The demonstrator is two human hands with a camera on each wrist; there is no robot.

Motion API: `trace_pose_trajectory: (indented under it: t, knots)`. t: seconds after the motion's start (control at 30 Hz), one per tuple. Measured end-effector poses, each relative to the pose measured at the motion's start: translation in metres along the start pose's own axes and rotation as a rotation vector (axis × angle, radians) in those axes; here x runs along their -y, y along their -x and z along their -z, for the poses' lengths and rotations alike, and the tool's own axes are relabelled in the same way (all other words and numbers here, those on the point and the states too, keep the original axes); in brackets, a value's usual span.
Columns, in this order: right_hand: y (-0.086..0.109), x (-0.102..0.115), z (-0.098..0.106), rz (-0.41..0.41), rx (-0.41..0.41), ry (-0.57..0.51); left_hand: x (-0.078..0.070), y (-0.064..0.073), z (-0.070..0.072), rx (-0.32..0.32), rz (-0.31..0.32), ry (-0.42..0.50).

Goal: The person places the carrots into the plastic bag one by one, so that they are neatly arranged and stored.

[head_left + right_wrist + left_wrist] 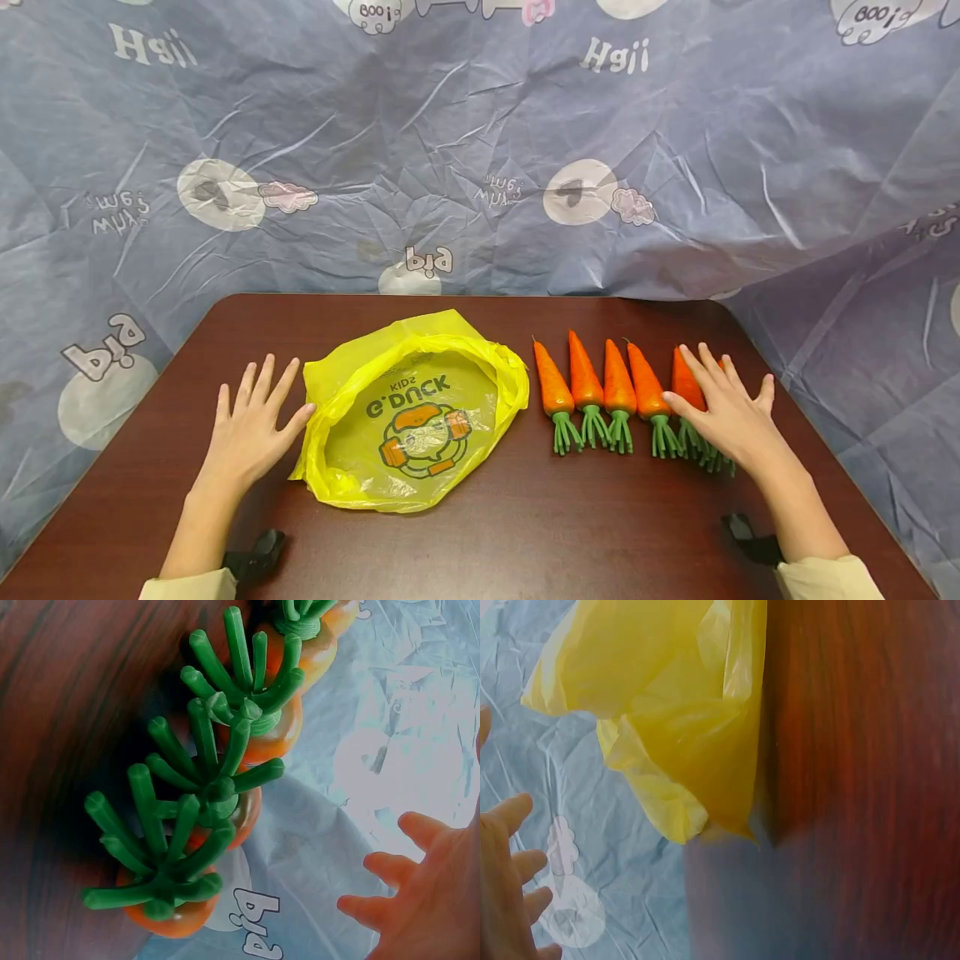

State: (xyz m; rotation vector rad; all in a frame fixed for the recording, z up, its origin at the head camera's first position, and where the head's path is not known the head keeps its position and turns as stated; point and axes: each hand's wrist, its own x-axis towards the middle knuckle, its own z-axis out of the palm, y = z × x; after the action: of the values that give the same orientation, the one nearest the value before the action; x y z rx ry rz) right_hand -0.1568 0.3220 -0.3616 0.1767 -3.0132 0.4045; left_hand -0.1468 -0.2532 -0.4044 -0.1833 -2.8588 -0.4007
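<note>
A yellow plastic bag with a duck print lies on the table, its mouth spread wide toward me. Just left of it is my left hand, fingers spread and straight, thumb tip right at the bag's edge in the head view. To the right of the bag, several orange carrots with green stems are lined up side by side, tips pointing away. My right hand hovers over the right end of the row with fingers spread, partly hiding the last carrots. Neither hand holds anything. In the right wrist view, green stems fill the middle.
The brown table has rounded far corners. Behind and beside it hangs a wrinkled grey-blue cloth with cartoon prints. Dark straps show at both wrists, near the cuffs of light sleeves.
</note>
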Motion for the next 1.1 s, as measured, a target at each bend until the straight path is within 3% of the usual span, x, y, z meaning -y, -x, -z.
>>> trace_pose_trajectory:
  t: [0.33,0.77,0.9,1.1]
  knots:
    - [0.011,-0.008,-0.006,-0.001,-0.046,-0.08,-0.004,0.005,-0.008,-0.08,-0.021,0.106]
    - [0.016,-0.019,-0.017,-0.009,-0.128,-0.168,-0.016,0.013,-0.017,-0.198,0.094,0.337]
    - [0.017,-0.025,-0.024,-0.024,-0.164,-0.188,-0.022,0.015,-0.02,-0.261,0.141,0.488]
    - [0.019,-0.033,-0.027,-0.056,-0.191,-0.221,-0.033,0.018,-0.026,-0.412,0.269,0.746]
